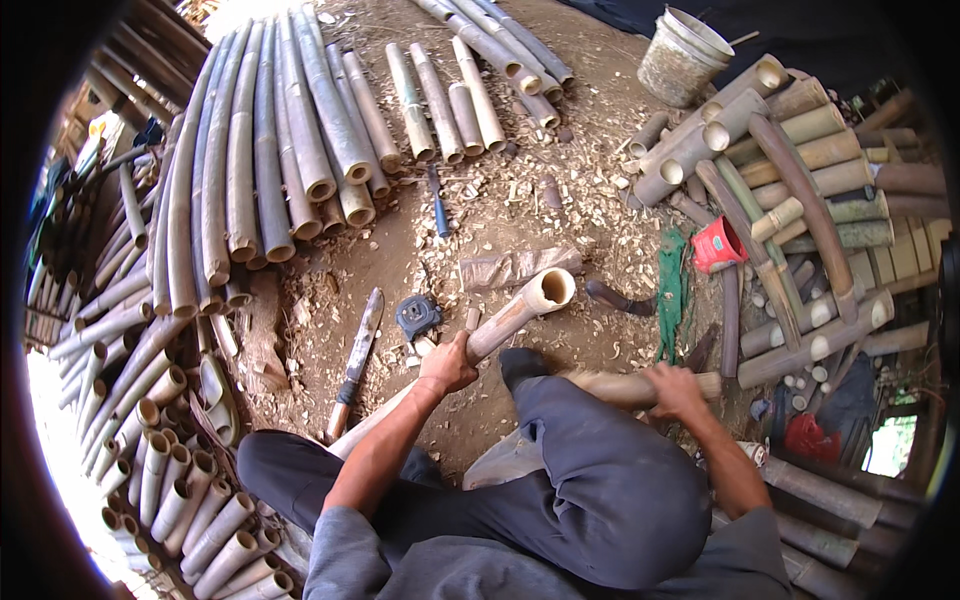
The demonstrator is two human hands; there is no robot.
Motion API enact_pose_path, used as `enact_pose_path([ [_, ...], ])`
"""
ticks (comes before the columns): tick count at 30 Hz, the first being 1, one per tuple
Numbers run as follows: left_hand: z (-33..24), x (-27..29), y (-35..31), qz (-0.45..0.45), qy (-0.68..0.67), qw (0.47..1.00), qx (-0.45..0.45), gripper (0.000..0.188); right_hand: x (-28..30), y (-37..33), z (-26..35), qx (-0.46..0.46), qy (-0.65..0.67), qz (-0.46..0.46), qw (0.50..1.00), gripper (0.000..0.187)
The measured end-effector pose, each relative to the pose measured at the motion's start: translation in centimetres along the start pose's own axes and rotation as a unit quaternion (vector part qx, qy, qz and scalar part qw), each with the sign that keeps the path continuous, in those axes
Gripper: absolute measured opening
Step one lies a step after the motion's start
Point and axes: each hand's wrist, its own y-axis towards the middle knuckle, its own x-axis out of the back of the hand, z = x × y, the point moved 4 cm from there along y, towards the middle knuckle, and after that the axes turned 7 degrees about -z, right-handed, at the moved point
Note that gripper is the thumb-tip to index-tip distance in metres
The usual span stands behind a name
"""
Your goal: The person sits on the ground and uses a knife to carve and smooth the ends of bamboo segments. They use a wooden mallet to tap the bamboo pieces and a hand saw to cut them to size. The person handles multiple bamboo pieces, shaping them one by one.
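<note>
My left hand is closed around a long bamboo pole. The pole slants up to the right, its hollow end facing away from me, and its lower part passes behind my left forearm. My right hand lies over a thick, pale brown log beside my bent knee, its fingers curled on top. Left of the pole, a tape measure and a long knife with a dark-wrapped handle rest on the ground. A dark curved blade or tool sits beyond the log.
Long bamboo poles lie in rows at the far left, with stacked cut lengths below. More bamboo is piled right. Around are a blue-handled hammer, bucket, red container, green cloth and wood chips.
</note>
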Motion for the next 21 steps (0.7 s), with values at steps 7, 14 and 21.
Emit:
enact_pose_path([
  [7,-5.3,-2.0,4.5,0.007,-0.012,0.999,-0.042,0.067,2.3,3.0,-6.2,-0.256,0.442,-0.269,0.817,0.088],
  [14,-6.4,-3.4,4.2,0.088,-0.001,0.996,-0.014,0.060,3.1,11.5,4.5,-0.102,0.269,-0.191,0.939,0.095],
  [21,-9.4,-0.3,3.9,0.086,-0.019,0.995,-0.039,0.052,2.9,12.8,-0.5,-0.178,0.397,-0.249,0.865,0.101],
])
